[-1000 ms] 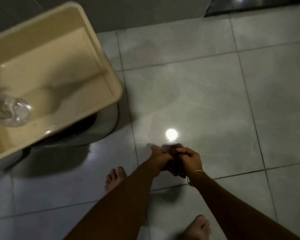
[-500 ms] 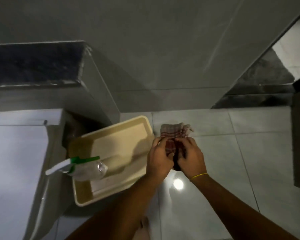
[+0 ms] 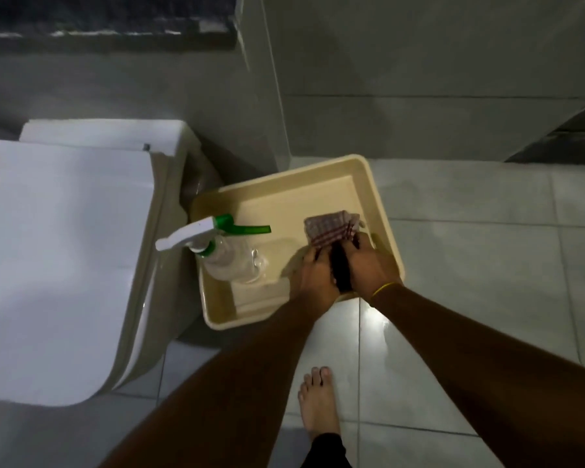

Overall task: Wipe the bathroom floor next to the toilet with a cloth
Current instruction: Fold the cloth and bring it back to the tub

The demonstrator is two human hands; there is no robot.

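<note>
A checked cloth (image 3: 330, 228), red on pale, sits bunched between two bare hands above the right side of a cream plastic tray (image 3: 384, 211), its free end fanning out toward twelve o'clock. The left hand (image 3: 313, 276) is curled around the cloth's lower part; the right hand (image 3: 368, 265), with a thin yellow band (image 3: 384, 288) at the wrist, is closed on it from the three o'clock side. Both appear to be gathering or wringing it, though whether it is wet cannot be told. At nine o'clock from the cloth, a clear spray bottle (image 3: 232, 256) with a white-and-green trigger head stands in the same tray. Further toward nine o'clock stands the toilet (image 3: 61, 258), lid down. The floor (image 3: 470, 265) of pale tiles spreads from three to six o'clock, with a bright glare just beneath the wrists and a bare foot (image 3: 318, 403) planted at six o'clock. Judging by the cloth held off the tiles, the wiping is either not begun or paused; the strip of floor beside the toilet seems still to be done.
</note>
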